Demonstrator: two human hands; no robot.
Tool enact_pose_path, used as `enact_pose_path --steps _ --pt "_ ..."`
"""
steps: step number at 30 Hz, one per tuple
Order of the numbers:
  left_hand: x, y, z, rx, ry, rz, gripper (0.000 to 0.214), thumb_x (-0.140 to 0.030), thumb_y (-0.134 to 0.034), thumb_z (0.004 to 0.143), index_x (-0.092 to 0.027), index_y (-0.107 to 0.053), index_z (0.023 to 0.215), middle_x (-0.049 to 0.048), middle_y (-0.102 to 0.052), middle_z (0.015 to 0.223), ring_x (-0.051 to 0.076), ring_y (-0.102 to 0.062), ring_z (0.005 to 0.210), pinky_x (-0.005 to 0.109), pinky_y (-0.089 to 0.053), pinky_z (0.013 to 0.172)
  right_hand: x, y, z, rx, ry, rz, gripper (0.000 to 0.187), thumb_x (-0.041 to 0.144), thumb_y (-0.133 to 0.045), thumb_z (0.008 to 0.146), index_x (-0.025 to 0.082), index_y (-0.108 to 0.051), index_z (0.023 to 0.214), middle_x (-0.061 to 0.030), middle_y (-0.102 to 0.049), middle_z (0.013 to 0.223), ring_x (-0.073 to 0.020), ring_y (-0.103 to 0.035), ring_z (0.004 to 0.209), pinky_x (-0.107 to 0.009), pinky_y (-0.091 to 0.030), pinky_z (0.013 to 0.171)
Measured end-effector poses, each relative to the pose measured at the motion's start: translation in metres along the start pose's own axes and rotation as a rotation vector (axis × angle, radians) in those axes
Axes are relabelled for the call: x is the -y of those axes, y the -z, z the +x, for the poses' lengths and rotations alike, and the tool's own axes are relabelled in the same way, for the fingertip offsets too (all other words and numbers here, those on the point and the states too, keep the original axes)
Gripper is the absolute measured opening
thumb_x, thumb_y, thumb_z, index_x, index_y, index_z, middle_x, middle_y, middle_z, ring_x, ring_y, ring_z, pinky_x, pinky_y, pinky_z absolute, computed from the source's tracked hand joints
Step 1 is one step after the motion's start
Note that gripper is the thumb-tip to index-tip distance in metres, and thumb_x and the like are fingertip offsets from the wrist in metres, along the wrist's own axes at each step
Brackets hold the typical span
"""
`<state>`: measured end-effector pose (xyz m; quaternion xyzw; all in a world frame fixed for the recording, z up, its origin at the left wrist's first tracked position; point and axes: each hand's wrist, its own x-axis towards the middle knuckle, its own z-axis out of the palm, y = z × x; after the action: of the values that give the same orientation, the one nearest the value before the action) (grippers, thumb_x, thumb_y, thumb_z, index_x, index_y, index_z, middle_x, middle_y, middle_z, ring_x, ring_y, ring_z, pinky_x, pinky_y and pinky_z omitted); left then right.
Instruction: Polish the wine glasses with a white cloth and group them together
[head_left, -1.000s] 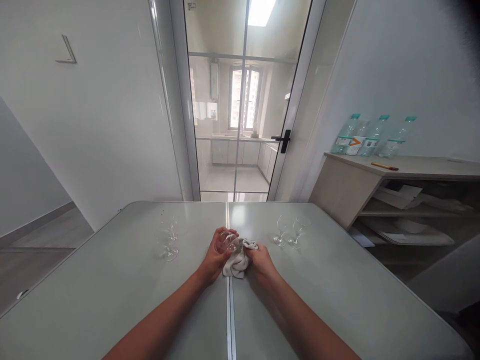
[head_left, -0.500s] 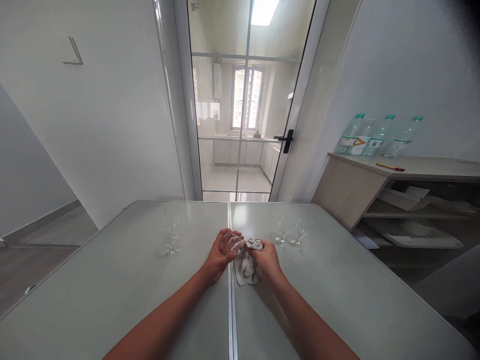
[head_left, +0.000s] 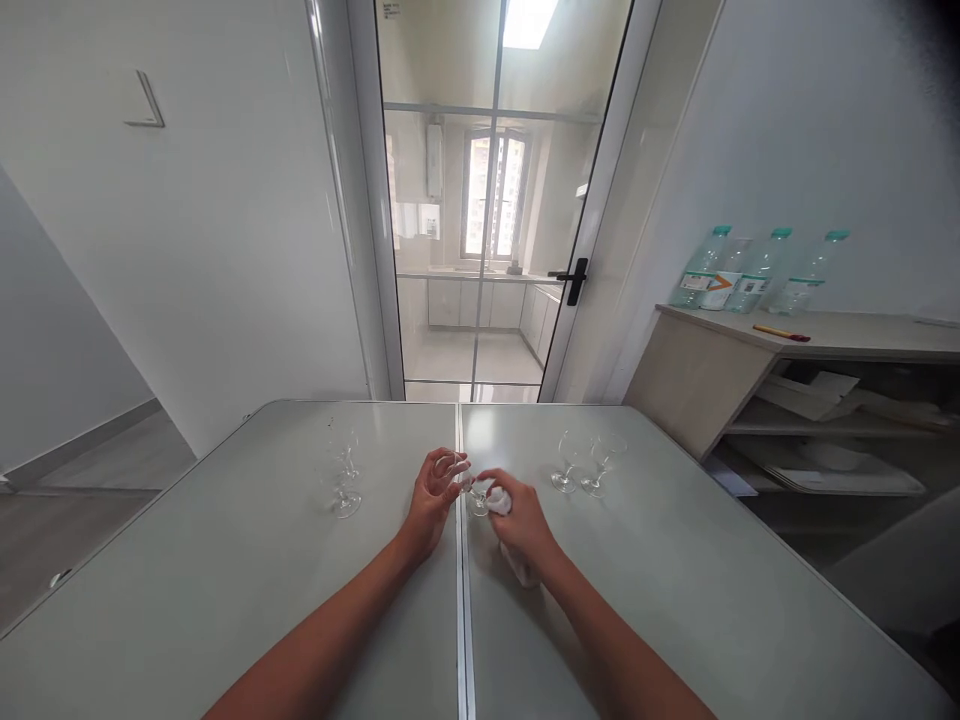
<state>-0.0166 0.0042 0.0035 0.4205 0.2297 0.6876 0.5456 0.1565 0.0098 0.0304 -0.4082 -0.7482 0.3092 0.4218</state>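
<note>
My left hand (head_left: 433,505) is wrapped around the bowl of a clear stemmed glass (head_left: 448,466), which lies tilted with its foot toward my right hand. In my right hand (head_left: 523,513) is a bunched whitish cloth (head_left: 499,500), held close to the stem and foot of that glass. The cloth's lower end hangs beneath my right wrist, partly hidden. A wad of the cloth also seems to show at the glass near my left fingertips.
Two clear stemmed glasses (head_left: 346,500) stand on the table's left half. Another pair of stemmed glasses (head_left: 564,478) stands to the right. A metal seam (head_left: 461,620) divides the table (head_left: 225,600). Plastic bottles (head_left: 761,275) and a yellow-red stick (head_left: 780,333) sit on the cabinet (head_left: 697,370).
My right hand has turned over, and the cloth has shifted with it from in front of my fingers to below my wrist. The glass has tilted, so its foot now shows between my hands.
</note>
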Motion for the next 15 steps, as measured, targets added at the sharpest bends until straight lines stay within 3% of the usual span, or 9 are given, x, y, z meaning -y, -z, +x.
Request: enact_pose_path --steps 2,4,7,11,15 --pt "0.0 -0.001 0.0 0.006 -0.009 0.025 0.056 -0.033 -0.086 0.073 -0.027 -0.057 0.12 0.0098 -0.059 0.128 0.027 -0.054 0.123 0.046 -0.043 0.107 0.001 -0.005 -0.002 0.093 -0.013 -0.08 0.043 0.017 -0.057 0.075 0.022 -0.068 0.116 0.0028 -0.069 0.072 -0.0147 -0.06 0.062 -0.024 -0.045 0.066" --pt "0.0 -0.001 0.0 0.028 0.0 0.034 0.057 -0.033 -0.086 0.072 -0.026 -0.058 0.12 0.0096 -0.06 0.126 0.026 -0.056 0.119 0.046 -0.043 0.108 0.001 -0.008 -0.004 0.058 -0.053 -0.209 0.032 0.027 -0.061 0.081 0.022 -0.07 0.112 0.0002 -0.071 0.075 -0.0155 -0.061 0.062 -0.025 -0.044 0.067" --pt "0.004 -0.001 -0.001 0.085 0.012 0.022 0.061 -0.037 -0.088 0.069 -0.025 -0.059 0.121 0.0106 -0.061 0.124 0.027 -0.057 0.118 0.048 -0.043 0.107 -0.002 -0.008 -0.005 0.041 -0.114 -0.43 0.015 0.031 -0.062 0.084 0.02 -0.073 0.086 -0.0046 -0.073 0.078 -0.017 -0.063 0.067 -0.024 -0.039 0.063" --pt "0.01 -0.002 -0.004 0.19 0.043 0.032 0.072 -0.039 -0.094 0.058 -0.023 -0.06 0.12 0.0135 -0.063 0.124 0.03 -0.057 0.119 0.048 -0.044 0.105 -0.008 -0.005 -0.006 0.159 -0.121 -0.57 0.011 0.025 -0.062 0.083 0.022 -0.072 0.083 -0.0048 -0.073 0.08 -0.0163 -0.064 0.068 -0.024 -0.03 0.058" --pt "0.008 -0.007 -0.006 0.247 0.062 0.03 0.077 -0.044 -0.093 0.058 -0.025 -0.058 0.124 0.0144 -0.061 0.129 0.033 -0.052 0.128 0.049 -0.04 0.109 -0.006 -0.004 -0.005 0.181 -0.092 -0.657 0.014 0.022 -0.06 0.083 0.021 -0.072 0.076 -0.0035 -0.07 0.076 -0.0149 -0.062 0.066 -0.024 -0.029 0.058"
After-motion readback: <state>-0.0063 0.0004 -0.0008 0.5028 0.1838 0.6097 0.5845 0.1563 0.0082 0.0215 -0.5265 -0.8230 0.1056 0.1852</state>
